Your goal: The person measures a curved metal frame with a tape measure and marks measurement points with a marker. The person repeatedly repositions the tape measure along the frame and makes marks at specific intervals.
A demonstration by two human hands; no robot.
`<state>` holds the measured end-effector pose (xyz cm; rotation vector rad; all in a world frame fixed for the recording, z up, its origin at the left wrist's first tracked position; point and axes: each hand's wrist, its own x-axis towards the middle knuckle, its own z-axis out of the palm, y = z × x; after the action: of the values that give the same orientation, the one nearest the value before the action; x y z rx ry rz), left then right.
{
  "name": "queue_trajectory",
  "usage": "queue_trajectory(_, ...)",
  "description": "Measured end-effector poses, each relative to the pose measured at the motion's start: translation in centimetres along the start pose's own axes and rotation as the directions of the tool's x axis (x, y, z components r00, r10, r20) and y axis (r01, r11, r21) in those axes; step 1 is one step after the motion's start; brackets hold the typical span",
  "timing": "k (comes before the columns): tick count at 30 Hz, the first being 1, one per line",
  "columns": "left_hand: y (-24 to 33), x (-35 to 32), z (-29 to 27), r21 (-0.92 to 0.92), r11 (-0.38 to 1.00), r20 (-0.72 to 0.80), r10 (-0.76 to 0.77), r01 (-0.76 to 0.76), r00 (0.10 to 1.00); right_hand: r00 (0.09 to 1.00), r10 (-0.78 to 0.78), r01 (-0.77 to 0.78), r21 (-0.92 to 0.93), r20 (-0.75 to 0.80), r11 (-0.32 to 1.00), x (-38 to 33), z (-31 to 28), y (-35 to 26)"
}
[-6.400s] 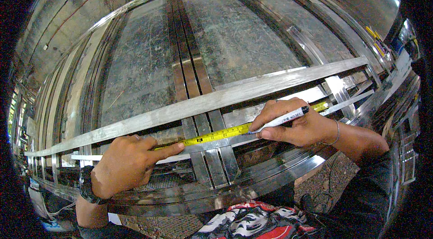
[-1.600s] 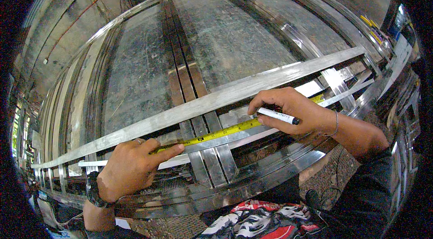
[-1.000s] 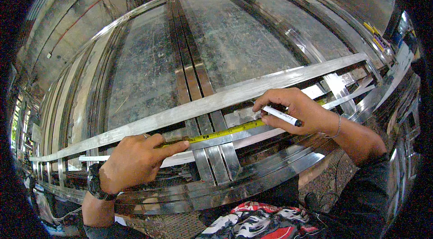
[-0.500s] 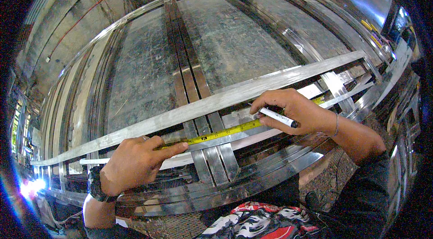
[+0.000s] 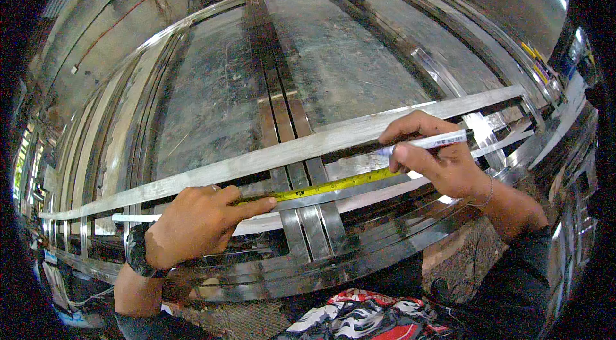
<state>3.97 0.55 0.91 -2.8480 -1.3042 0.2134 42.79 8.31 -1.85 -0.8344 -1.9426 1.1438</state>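
Left hand (image 5: 202,228) lies over yellow tape measure (image 5: 343,185) along near metal strip (image 5: 359,194); grip hidden, cannot tell. Right hand (image 5: 443,163), farther right, pinches white marker (image 5: 439,141) near tape.

My L hand (image 5: 196,228) is at left, fingertip on the tape measure (image 5: 333,187); R hand (image 5: 443,160), w/ marker (image 5: 443,141) in it, is by the tape at right. Tape runs L–R along a narrow bar (image 5: 359,190), over the cross strips (image 5: 311,231), which run near–far. Long bar (image 5: 289,154) lies just far of tape, also across strips. Near rail (image 5: 289,283) btwn tape & me; panels (image 5: 359,70) beyond long bar, wall (image 5: 115,25) at far L.
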Motion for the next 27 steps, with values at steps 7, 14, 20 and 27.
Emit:
queue_trajectory(7,0.1,0.0,0.1,-0.034,0.999,-0.016,-0.010,0.010,1.000,0.996,0.005,-0.004,-0.010,0.087,1.000,-0.6,3.2,-0.4)
queue_trajectory(14,0.1,0.1,0.0,-0.032,0.999,-0.039,0.008,-0.009,0.999,0.989,-0.148,0.146,-0.146,-0.001,0.978,-0.4,4.1,0.7)
queue_trajectory(20,0.0,0.1,0.0,-0.043,0.999,-0.026,0.002,-0.003,1.000,0.980,-0.195,0.198,-0.174,0.036,0.965,-0.2,4.6,1.3)
queue_trajectory(27,0.2,0.0,0.1,-0.036,0.999,-0.036,-0.011,0.010,0.999,0.982,-0.184,0.189,-0.185,0.045,0.964,-0.2,4.6,1.5)
